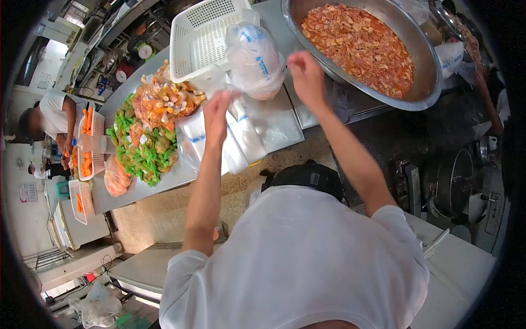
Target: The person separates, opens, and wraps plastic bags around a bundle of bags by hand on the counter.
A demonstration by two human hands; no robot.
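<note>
My left hand (217,112) is over a stack of flat white plastic bags (244,137) with blue print, its fingertips smeared by motion. A puffed-out clear plastic bag (255,60) with blue lettering stands between my two hands. To its right, my right hand (307,77) is raised with the fingers curled closed; whether anything is pinched in them I cannot make out. Just beyond that hand is a large metal basin (429,90) of chopped raw meat (359,49) in reddish sauce.
A white perforated basket (181,46) stands at the back. Left of the bags lie a pile of green-tied bags (145,142) and bags of orange-coloured food (164,98). At far left, a person (55,112) works by baskets of carrots (86,164).
</note>
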